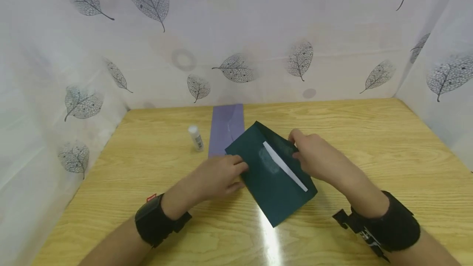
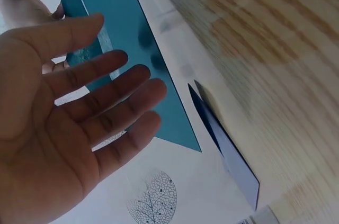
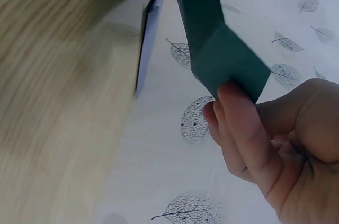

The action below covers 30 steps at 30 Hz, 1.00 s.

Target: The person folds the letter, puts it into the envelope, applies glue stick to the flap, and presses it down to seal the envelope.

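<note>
A dark green envelope [image 1: 269,192] is held tilted in the middle of the head view, with a white strip of paper [image 1: 285,166] showing along its opening and a pale smear on its front. My right hand [image 1: 319,155] pinches the envelope's flap at the upper right; in the right wrist view, thumb and fingers [image 3: 238,113] grip the flap's pointed end. At the left edge is my left hand [image 1: 218,175]. Its fingers [image 2: 122,99] are spread and nearly straight in the left wrist view, right in front of the green paper.
Behind the green envelope lies a purple envelope [image 1: 223,128], partly covered by it in the head view. A white glue stick [image 1: 196,138] is left of that on the wooden table [image 1: 388,155]. Leaf-printed cloth [image 1: 258,24] hangs round the back and sides.
</note>
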Each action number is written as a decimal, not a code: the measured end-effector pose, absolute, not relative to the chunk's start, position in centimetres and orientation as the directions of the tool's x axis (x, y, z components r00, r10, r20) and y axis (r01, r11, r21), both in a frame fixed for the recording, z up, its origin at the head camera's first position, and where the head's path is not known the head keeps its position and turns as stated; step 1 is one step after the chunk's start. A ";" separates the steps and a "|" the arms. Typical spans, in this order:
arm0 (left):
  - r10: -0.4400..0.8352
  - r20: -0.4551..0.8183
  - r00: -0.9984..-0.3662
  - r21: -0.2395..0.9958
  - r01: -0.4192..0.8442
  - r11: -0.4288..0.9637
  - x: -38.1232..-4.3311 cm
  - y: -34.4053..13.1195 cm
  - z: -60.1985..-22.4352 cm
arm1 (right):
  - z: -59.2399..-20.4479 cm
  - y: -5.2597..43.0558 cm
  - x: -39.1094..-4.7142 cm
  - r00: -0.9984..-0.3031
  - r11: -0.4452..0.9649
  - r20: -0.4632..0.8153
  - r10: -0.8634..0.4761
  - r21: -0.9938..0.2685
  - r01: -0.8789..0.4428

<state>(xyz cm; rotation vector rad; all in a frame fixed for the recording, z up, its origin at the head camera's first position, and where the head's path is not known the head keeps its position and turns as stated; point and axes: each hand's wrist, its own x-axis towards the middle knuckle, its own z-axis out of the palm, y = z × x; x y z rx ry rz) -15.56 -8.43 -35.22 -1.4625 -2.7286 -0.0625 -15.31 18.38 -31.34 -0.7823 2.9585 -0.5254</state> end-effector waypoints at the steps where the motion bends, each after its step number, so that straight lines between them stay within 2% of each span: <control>1: 0.838 0.032 -0.545 0.015 0.838 0.545 -15.5 -8.4 -35.3 | -31.5 18.4 -15.4 -0.875 0.816 0.061 -0.480 -0.336 -0.471; 4: 0.835 -0.077 -0.545 0.038 0.835 0.548 -15.4 -8.4 -35.4 | -31.9 18.3 -15.5 -0.891 0.824 0.053 -0.451 -0.358 -0.439; 8: 0.801 -0.217 -0.558 0.093 0.805 0.586 -15.2 -8.6 -35.5 | -32.2 18.1 -15.6 -0.909 0.839 -0.028 -0.417 -0.397 -0.373; 11: 0.786 -0.273 -0.555 0.107 0.794 0.599 -15.1 -8.8 -35.6 | -32.3 18.0 -15.7 -0.912 0.841 -0.088 -0.401 -0.430 -0.328; 16: 0.778 -0.287 -0.559 0.093 0.792 0.603 -15.0 -8.9 -35.6 | -32.4 17.5 -15.7 -0.898 0.859 -0.213 -0.385 -0.438 -0.264; 20: 0.772 -0.288 -0.566 0.073 0.791 0.607 -15.2 -9.1 -35.8 | -32.5 17.4 -15.7 -0.866 0.874 -0.277 -0.417 -0.382 -0.299; 27: 0.768 -0.303 -0.564 0.082 0.788 0.610 -15.6 -9.2 -36.0 | -32.7 17.8 -15.6 -0.845 0.854 -0.242 -0.477 -0.354 -0.381; 30: 0.770 -0.266 -0.580 0.098 0.778 0.621 -16.0 -9.4 -35.6 | -32.7 18.0 -15.6 -0.846 0.850 -0.207 -0.491 -0.327 -0.413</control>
